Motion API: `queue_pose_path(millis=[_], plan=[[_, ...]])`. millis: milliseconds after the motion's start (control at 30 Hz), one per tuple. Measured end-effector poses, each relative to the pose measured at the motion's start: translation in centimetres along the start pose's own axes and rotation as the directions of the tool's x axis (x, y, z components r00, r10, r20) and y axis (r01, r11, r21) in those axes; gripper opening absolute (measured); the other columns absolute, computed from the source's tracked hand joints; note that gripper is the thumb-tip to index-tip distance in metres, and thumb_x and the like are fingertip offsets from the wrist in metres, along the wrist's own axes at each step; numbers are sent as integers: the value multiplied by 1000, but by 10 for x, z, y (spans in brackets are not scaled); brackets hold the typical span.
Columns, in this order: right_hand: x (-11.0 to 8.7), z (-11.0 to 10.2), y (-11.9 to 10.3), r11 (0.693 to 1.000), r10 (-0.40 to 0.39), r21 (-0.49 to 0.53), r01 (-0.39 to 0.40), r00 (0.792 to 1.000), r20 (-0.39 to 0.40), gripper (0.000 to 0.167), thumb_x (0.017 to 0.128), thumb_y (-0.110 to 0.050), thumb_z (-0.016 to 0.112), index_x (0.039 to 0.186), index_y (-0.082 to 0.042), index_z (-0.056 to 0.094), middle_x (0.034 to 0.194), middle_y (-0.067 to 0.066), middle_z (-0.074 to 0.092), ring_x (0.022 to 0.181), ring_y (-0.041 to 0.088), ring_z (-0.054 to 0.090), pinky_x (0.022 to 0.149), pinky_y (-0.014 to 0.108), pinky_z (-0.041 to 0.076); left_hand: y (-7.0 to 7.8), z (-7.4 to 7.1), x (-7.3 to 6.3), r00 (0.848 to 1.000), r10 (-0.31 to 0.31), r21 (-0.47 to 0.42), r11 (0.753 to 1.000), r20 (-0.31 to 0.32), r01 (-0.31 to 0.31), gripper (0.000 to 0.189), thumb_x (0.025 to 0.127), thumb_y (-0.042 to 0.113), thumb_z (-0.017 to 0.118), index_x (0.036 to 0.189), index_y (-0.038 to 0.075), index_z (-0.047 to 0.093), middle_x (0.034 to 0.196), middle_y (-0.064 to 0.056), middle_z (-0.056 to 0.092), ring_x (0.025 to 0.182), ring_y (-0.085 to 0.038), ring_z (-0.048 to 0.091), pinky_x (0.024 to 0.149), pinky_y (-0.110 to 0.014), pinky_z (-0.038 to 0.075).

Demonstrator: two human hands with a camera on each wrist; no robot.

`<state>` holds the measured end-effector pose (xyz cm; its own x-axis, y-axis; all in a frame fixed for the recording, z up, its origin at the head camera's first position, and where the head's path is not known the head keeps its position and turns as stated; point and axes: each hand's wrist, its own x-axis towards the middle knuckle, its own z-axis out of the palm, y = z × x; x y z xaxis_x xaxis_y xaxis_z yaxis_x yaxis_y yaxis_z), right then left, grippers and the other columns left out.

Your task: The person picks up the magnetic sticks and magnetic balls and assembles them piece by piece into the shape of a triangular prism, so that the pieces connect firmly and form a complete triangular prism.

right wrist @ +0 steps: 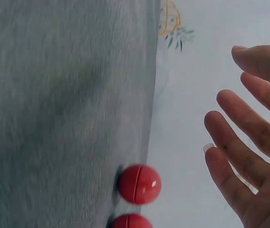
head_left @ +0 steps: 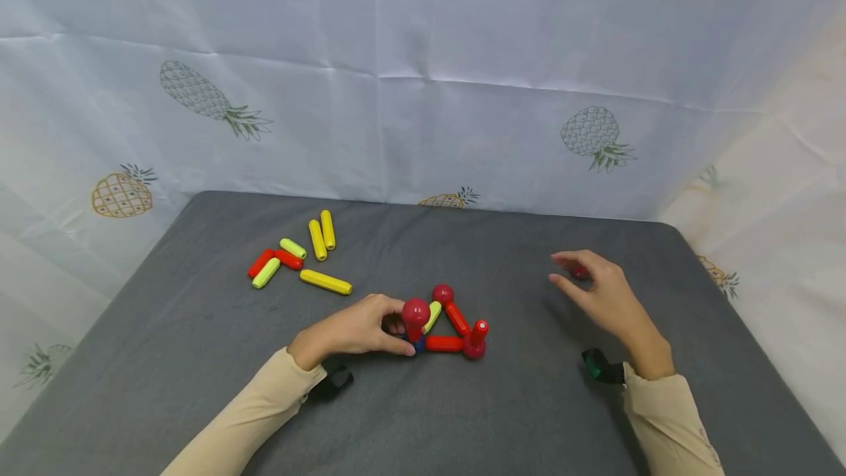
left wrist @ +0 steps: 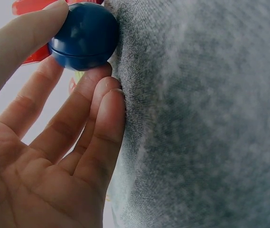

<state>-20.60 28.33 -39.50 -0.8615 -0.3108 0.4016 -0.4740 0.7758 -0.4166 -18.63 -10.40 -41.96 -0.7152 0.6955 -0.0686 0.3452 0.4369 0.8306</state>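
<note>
My left hand (head_left: 360, 327) pinches a blue ball (left wrist: 85, 35) between thumb and fingertips, low against the table. From that ball rises a short red rod topped by a red ball (head_left: 416, 312). The blue ball is one corner of a flat triangle, whose sides are a lime rod (head_left: 432, 316), a red rod (head_left: 457, 319) and another red rod (head_left: 444, 344). Red balls form the other corners, the near one bearing an upright red rod (head_left: 479, 330). My right hand (head_left: 604, 300) hovers on the right, fingers spread and holding nothing, near two loose red balls (right wrist: 140, 184).
At the back left lie several loose rods: yellow ones (head_left: 326, 282), lime ones (head_left: 266, 273) and red ones (head_left: 288, 259). A dark grey cloth (head_left: 515, 417) covers the table. Behind it hangs a pale curtain (head_left: 396, 131) printed with pineapples.
</note>
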Motion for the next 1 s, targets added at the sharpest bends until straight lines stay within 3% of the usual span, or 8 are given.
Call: queue_pose_path(millis=[167, 367, 500, 633, 1000], plan=[[-2, -5, 11, 1000, 10, -27, -11, 1000, -24, 32, 88, -7, 74, 118, -2, 66, 102, 16, 69, 86, 28, 63, 72, 43, 51, 1, 0, -1, 1000, -8, -2, 1000, -1, 8, 25, 81, 21, 83, 100, 11, 70, 81, 5, 63, 76, -6, 57, 74, -22, 51], [-7, -7, 22, 997, 68, -44, -69, 997, -18, 32, 89, -11, 73, 119, -2, 66, 102, 18, 69, 79, 26, 61, 64, 32, 49, 0, 1, -1, 1000, -20, -3, 1000, 6, 20, 26, 81, 20, 83, 102, 10, 70, 83, 5, 64, 77, -7, 58, 76, -22, 52], [-10, -10, 29, 992, 114, -53, -114, 993, -12, 33, 90, -13, 73, 120, -2, 65, 108, 21, 68, 88, 34, 65, 67, 35, 51, 0, 1, 0, 1000, -18, -3, 1000, 5, 18, 26, 81, 20, 83, 101, 10, 70, 82, 5, 63, 77, -7, 58, 75, -22, 51], [-12, -11, 36, 987, 155, -39, -155, 988, 7, 34, 92, -15, 71, 122, 0, 63, 113, 25, 66, 97, 41, 64, 74, 50, 52, 0, 0, 0, 1000, -15, -1, 1000, 2, 15, 26, 81, 20, 83, 101, 10, 70, 82, 5, 63, 77, -7, 57, 75, -22, 51], [-18, -18, 48, 981, 182, -69, -181, 983, 9, 34, 91, -14, 72, 120, 1, 64, 113, 25, 65, 89, 35, 63, 70, 33, 49, 0, 1, -1, 1000, -18, -4, 1000, -4, 18, 25, 81, 19, 83, 100, 10, 70, 81, 5, 63, 76, -7, 57, 74, -22, 51]])
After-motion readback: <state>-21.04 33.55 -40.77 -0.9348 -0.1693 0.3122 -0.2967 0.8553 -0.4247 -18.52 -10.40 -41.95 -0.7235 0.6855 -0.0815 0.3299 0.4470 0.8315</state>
